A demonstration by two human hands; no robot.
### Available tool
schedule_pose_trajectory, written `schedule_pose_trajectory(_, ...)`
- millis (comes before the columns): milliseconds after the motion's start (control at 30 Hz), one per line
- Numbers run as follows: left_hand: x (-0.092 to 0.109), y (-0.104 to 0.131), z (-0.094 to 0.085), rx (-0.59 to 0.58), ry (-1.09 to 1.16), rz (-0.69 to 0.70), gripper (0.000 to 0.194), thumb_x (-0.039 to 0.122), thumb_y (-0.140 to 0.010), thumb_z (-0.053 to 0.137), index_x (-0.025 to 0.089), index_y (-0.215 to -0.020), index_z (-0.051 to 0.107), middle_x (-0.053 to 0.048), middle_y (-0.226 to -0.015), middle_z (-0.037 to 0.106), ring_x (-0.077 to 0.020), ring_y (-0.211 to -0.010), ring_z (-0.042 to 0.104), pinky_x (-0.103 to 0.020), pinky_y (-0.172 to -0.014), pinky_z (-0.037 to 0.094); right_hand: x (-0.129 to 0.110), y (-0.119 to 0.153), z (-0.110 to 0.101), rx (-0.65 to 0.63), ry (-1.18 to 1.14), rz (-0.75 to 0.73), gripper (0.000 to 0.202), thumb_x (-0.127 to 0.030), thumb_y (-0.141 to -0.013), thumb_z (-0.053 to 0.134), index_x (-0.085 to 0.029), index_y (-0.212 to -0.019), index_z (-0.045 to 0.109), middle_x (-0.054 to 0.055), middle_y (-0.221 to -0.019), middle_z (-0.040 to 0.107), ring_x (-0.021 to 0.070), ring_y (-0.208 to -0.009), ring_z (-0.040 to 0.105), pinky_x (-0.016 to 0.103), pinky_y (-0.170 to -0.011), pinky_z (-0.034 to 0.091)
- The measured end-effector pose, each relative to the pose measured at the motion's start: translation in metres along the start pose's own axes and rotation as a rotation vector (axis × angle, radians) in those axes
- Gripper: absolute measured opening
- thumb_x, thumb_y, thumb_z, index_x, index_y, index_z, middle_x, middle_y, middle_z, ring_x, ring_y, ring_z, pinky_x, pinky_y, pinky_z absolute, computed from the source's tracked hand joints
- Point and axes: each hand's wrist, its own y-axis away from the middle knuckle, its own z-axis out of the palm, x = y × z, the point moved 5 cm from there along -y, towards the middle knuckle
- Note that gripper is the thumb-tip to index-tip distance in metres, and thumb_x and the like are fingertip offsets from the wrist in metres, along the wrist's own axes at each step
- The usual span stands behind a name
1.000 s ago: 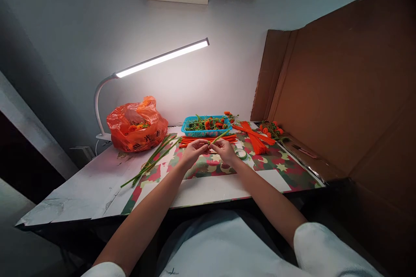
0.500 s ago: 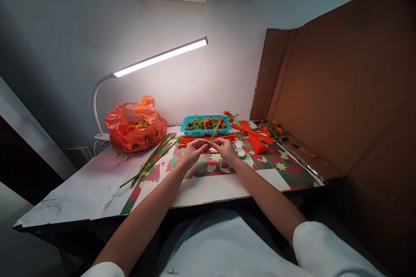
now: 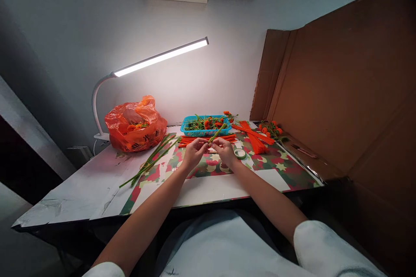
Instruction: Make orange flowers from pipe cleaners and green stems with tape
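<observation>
Between my fingertips is a short green stem, slanting up and to the right in front of the basket. My left hand is closed in a pinch at its lower end. My right hand pinches the same piece from the other side, the two hands nearly touching. Fine detail at the fingertips is too small to make out. A bundle of orange-red sticks lies just behind both hands. To the right of my right hand sits a roll of green tape.
A blue basket holds green stems and orange flowers. An orange plastic bag, long green stems and a lamp are on the left. Orange strips, more flowers and a cardboard wall stand to the right.
The green stem has tipped from nearly upright to a slant toward the right. Both hands have stayed almost in place, with the fingers shifting slightly.
</observation>
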Motion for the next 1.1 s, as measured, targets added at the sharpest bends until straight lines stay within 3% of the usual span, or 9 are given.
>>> schedule_pose_trajectory(100,0.003,0.002,0.002,-0.024,-0.06,0.035,0.024,0.037,-0.069,0.068,0.017,-0.077,0.058,0.0,-0.06,0.064,-0.0135,-0.054,0.061,-0.026,-0.055,0.049,-0.002,0.001,-0.002,0.057,0.022,-0.011,0.024,-0.042,-0.072,0.061,-0.018,-0.069,0.063,0.001,-0.07,0.061,0.0151,-0.071,0.054,0.029,-0.07,0.042)
schedule_pose_trajectory(167,0.002,0.002,0.002,-0.032,-0.087,0.042,0.023,0.036,-0.069,0.068,0.017,-0.075,0.056,0.001,-0.057,0.063,-0.0136,-0.053,0.06,-0.025,-0.053,0.048,0.0,0.002,0.0,0.025,-0.042,0.04,0.025,-0.043,-0.071,0.061,-0.018,-0.07,0.063,0.002,-0.07,0.062,0.0156,-0.07,0.055,0.029,-0.068,0.043)
schedule_pose_trajectory(267,0.0,0.002,-0.001,0.002,-0.102,0.061,0.023,0.036,-0.069,0.069,0.017,-0.073,0.056,0.0,-0.059,0.063,-0.0144,-0.056,0.062,-0.025,-0.054,0.049,0.004,0.003,0.005,-0.041,-0.157,0.118,0.028,-0.046,-0.069,0.062,-0.018,-0.068,0.062,0.002,-0.068,0.062,0.0161,-0.07,0.057,0.029,-0.069,0.045)
schedule_pose_trajectory(400,0.0,0.003,-0.001,0.066,-0.105,0.089,0.025,0.038,-0.07,0.069,0.017,-0.073,0.058,-0.001,-0.064,0.065,-0.0144,-0.059,0.064,-0.026,-0.057,0.051,0.011,0.004,0.007,0.001,-0.235,0.167,0.03,-0.048,-0.066,0.064,-0.018,-0.065,0.061,0.001,-0.066,0.061,0.0145,-0.067,0.055,0.028,-0.068,0.044)
schedule_pose_trajectory(567,-0.007,0.0,0.001,0.087,0.069,-0.045,0.033,0.042,-0.064,0.073,0.015,-0.073,0.058,-0.002,-0.064,0.067,-0.0157,-0.058,0.065,-0.029,-0.058,0.054,0.015,0.007,0.012,0.038,-0.283,0.179,0.03,-0.049,-0.067,0.062,-0.019,-0.068,0.062,0.001,-0.067,0.061,0.0139,-0.065,0.054,0.026,-0.062,0.044)
schedule_pose_trajectory(733,-0.013,-0.002,0.0,0.12,0.169,-0.116,0.036,0.04,-0.057,0.076,0.014,-0.07,0.056,0.0,-0.059,0.064,-0.0139,-0.054,0.063,-0.029,-0.059,0.055,0.016,0.008,0.017,0.006,-0.148,0.087,0.031,-0.05,-0.069,0.06,-0.019,-0.073,0.062,0.003,-0.071,0.062,0.0159,-0.067,0.057,0.027,-0.06,0.046)
schedule_pose_trajectory(933,-0.01,0.0,0.002,0.13,0.114,-0.048,0.029,0.036,-0.058,0.075,0.016,-0.066,0.054,0.002,-0.058,0.062,-0.013,-0.055,0.061,-0.027,-0.056,0.053,0.019,0.007,0.011,0.145,0.056,0.036,0.026,-0.045,-0.072,0.056,-0.018,-0.068,0.057,0.001,-0.064,0.056,0.0147,-0.061,0.052,0.027,-0.058,0.044)
schedule_pose_trajectory(1100,-0.006,0.002,0.002,0.09,0.099,-0.055,0.029,0.039,-0.062,0.074,0.016,-0.069,0.057,0.0,-0.063,0.065,-0.0155,-0.06,0.064,-0.031,-0.063,0.055,0.015,0.008,0.008,0.203,0.179,0.005,0.023,-0.039,-0.075,0.054,-0.019,-0.065,0.057,0.002,-0.064,0.056,0.0144,-0.06,0.049,0.027,-0.057,0.041)
